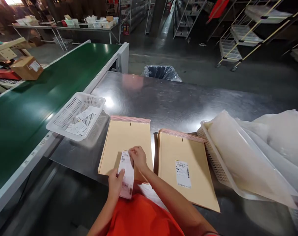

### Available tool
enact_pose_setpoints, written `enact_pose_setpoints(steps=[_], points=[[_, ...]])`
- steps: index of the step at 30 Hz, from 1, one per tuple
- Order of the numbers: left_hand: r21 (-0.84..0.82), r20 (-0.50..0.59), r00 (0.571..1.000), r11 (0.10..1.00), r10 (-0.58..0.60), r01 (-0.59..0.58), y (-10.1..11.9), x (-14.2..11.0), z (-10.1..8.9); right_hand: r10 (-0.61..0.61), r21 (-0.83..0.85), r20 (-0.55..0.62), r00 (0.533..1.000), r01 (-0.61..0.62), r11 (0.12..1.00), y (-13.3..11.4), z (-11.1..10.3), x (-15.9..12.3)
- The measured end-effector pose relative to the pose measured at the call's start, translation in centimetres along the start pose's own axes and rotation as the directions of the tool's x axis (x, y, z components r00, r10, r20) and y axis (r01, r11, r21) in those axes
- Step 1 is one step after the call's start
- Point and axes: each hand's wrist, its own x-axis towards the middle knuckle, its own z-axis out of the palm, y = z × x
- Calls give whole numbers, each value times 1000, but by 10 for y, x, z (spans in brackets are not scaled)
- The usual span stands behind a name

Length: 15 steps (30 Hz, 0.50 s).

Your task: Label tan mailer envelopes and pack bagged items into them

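Note:
A white printed shipping label [127,173] is between my two hands, over the lower part of a tan mailer envelope [129,136]. My left hand [115,183] grips the label's left edge with the thumb on top. At the label's upper right corner, my right hand [138,159] is closed in a pinch. To the right lies a stack of similar mailer envelopes [167,157]; the top one bears a stuck-on shipping label [183,173].
A white basket [54,126] with paper slips stands left, beside a green conveyor belt [65,75] carrying a cardboard box [28,68]. On the right, another basket [222,164] holds translucent plastic packaging [252,154]. A lined bin [161,72] stands beyond the metal table [163,101].

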Motion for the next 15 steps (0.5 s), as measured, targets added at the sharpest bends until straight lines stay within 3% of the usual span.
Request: enact_pose_setpoints(steps=[3, 6, 7, 9, 11, 12, 13, 14, 15], points=[[-1, 107, 992, 997, -73, 73, -30, -22, -15, -44, -108, -61, 997, 38, 993, 4, 13, 41], [62, 375, 913, 987, -158, 146, -56, -54, -35, -100, -172, -85, 991, 84, 982, 8, 23, 55], [94, 435, 889, 989, -143, 113, -59, -63, -42, -118, -221, -97, 988, 94, 971, 10, 26, 52], [139, 463, 886, 989, -23, -47, -53, -71, -54, -161, -376, -90, 983, 116, 919, 15, 32, 36], [164, 368, 920, 964, 136, -209, -36, -58, -63, -266, -524, 61, 962, 257, 812, 20, 37, 15], [172, 293, 939, 956, 179, -236, -27, -45, -67, -335, -541, 206, 919, 393, 744, 22, 38, 7], [168, 207, 961, 961, 184, -220, -20, -29, -69, -398, -509, 365, 841, 539, 671, 23, 38, 2], [145, 152, 978, 976, 141, -163, -15, -12, -70, -434, -452, 498, 751, 652, 609, 23, 38, 0], [116, 113, 990, 989, 79, -93, -13, 5, -71, -433, -411, 578, 691, 706, 577, 23, 37, 3]])
